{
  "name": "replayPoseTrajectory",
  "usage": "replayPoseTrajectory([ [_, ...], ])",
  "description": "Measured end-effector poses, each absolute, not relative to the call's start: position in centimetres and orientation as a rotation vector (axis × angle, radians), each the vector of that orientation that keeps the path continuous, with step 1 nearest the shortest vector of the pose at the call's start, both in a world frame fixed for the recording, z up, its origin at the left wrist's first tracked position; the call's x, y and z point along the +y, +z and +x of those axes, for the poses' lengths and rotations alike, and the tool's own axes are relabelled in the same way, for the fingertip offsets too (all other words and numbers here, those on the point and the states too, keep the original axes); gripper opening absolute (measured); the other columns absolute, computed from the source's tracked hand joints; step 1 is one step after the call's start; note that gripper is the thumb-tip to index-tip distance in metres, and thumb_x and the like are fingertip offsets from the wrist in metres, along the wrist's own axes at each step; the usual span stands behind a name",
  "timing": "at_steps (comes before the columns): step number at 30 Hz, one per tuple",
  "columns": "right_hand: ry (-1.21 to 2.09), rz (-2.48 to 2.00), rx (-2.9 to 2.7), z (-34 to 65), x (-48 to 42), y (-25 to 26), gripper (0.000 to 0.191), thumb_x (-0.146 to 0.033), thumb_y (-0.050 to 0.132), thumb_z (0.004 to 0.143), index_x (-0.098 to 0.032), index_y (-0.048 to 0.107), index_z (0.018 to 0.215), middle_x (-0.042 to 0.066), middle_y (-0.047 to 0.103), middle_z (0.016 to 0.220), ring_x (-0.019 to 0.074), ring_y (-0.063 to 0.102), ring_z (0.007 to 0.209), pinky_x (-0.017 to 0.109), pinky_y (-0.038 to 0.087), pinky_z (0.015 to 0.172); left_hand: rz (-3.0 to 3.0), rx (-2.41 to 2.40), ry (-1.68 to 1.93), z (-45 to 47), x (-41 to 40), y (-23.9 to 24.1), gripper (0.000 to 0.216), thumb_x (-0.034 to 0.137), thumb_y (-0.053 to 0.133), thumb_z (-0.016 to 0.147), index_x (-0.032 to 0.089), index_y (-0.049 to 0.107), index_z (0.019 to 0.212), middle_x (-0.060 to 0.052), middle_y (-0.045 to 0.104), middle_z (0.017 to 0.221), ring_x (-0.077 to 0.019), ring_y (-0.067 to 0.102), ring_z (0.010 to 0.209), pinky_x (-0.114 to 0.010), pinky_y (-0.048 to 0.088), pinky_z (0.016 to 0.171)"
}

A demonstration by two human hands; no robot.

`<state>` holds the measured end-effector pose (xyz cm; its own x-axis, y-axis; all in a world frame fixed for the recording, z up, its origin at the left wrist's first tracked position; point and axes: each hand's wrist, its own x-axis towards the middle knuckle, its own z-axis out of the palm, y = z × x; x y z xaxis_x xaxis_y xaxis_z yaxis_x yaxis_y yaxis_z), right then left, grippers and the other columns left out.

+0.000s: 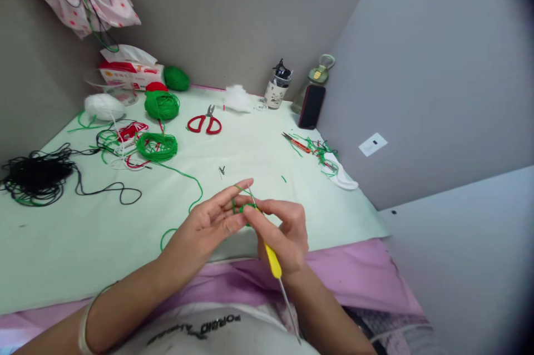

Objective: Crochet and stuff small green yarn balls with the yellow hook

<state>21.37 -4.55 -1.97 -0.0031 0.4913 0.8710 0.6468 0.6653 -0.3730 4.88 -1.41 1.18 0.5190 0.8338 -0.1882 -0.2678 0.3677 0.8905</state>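
My right hand (pixel 286 235) is closed around a yellow-handled crochet hook (pixel 273 260), its metal tip pointing up into a small loop of green yarn (pixel 244 206). My left hand (pixel 212 218) pinches that same green yarn between thumb and fingers, with the strand wound over the index finger. Both hands meet just above the near edge of the pale green table (pixel 83 243). The green strand trails left across the table to a loose green yarn coil (pixel 157 147).
Red scissors (pixel 204 123) lie mid-table. A black yarn tangle (pixel 35 176) sits at far left, with white, red and green yarn balls and a tissue box (pixel 131 72) behind. A cup (pixel 276 92), a phone (pixel 311 106), a bottle and yarn scraps with snips (pixel 311 148) are right.
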Motion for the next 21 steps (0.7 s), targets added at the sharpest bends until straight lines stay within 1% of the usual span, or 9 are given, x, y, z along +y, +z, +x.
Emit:
replayPoseTrajectory([
  [1,-0.190,-0.917,-1.643,21.3,-4.5,-2.1,0.040,-0.008,0.063,0.094,-0.030,0.073,0.126,0.008,0.073,0.108,0.0206,0.069,0.098,0.035,0.060,0.075,0.898,0.705,0.767,4.8,-1.4,1.2,0.052,0.041,0.078,0.089,0.032,0.067,0.139,-0.001,0.072,0.112,-0.0193,0.063,0.110,-0.029,0.048,0.096],
  [2,-0.151,-0.906,-1.623,21.4,-4.5,-2.0,0.040,-0.008,0.062,0.095,-0.030,0.073,0.127,0.008,0.073,0.109,0.0208,0.068,0.098,0.036,0.060,0.075,0.864,0.688,0.741,4.7,-1.4,1.2,0.049,0.042,0.077,0.090,0.031,0.069,0.137,-0.002,0.073,0.112,-0.0193,0.063,0.109,-0.028,0.048,0.095],
  [5,0.131,-0.884,-1.520,21.9,-4.1,-1.3,0.030,-0.014,0.058,0.099,-0.029,0.075,0.118,0.006,0.075,0.101,0.0206,0.068,0.091,0.039,0.058,0.077,0.771,0.607,0.709,4.3,-0.9,1.6,0.042,0.041,0.076,0.090,0.028,0.074,0.130,-0.004,0.076,0.110,-0.0186,0.067,0.101,-0.028,0.049,0.093],
  [9,0.522,-0.837,-1.228,22.9,-3.9,-0.1,0.019,-0.021,0.061,0.100,-0.026,0.079,0.101,0.003,0.075,0.086,0.0163,0.064,0.075,0.033,0.052,0.068,0.738,0.546,0.734,3.7,-0.2,1.8,0.034,0.037,0.076,0.090,0.024,0.079,0.122,-0.005,0.077,0.102,-0.0168,0.068,0.095,-0.027,0.049,0.091],
  [11,0.715,-0.824,-1.129,23.2,-3.8,0.1,0.016,-0.025,0.063,0.099,-0.025,0.079,0.095,0.003,0.073,0.082,0.0147,0.061,0.069,0.031,0.051,0.064,0.767,0.567,0.719,3.6,0.0,1.6,0.035,0.037,0.076,0.091,0.025,0.079,0.123,-0.004,0.076,0.100,-0.0158,0.066,0.095,-0.025,0.048,0.089],
  [13,0.860,-0.793,-1.102,23.3,-3.8,0.1,0.017,-0.030,0.065,0.098,-0.024,0.079,0.091,0.003,0.073,0.080,0.0144,0.061,0.067,0.030,0.050,0.062,0.828,0.591,0.709,3.5,0.0,1.2,0.038,0.036,0.078,0.088,0.027,0.078,0.125,-0.003,0.074,0.103,-0.0153,0.064,0.096,-0.025,0.046,0.089],
  [15,0.903,-0.781,-1.140,23.0,-3.8,-0.1,0.016,-0.033,0.065,0.098,-0.025,0.078,0.092,0.004,0.074,0.083,0.0160,0.063,0.071,0.031,0.052,0.063,0.900,0.594,0.716,3.5,-0.1,0.8,0.044,0.032,0.084,0.083,0.030,0.077,0.127,-0.002,0.071,0.106,-0.0165,0.062,0.099,-0.026,0.046,0.090],
  [19,0.842,-0.825,-1.267,22.4,-3.7,-0.6,0.015,-0.033,0.065,0.099,-0.027,0.079,0.098,0.005,0.078,0.094,0.0203,0.070,0.091,0.034,0.054,0.073,0.997,0.602,0.720,3.8,-0.1,0.5,0.061,0.021,0.088,0.076,0.035,0.071,0.134,-0.002,0.068,0.109,-0.0223,0.061,0.110,-0.033,0.048,0.094],
  [21,0.867,-0.829,-1.272,22.2,-3.7,-0.8,0.015,-0.033,0.065,0.099,-0.028,0.079,0.099,0.004,0.079,0.095,0.0200,0.071,0.091,0.034,0.056,0.074,1.018,0.624,0.717,3.9,-0.1,0.6,0.067,0.019,0.088,0.074,0.035,0.069,0.136,-0.003,0.067,0.112,-0.0248,0.060,0.116,-0.036,0.049,0.096],
])
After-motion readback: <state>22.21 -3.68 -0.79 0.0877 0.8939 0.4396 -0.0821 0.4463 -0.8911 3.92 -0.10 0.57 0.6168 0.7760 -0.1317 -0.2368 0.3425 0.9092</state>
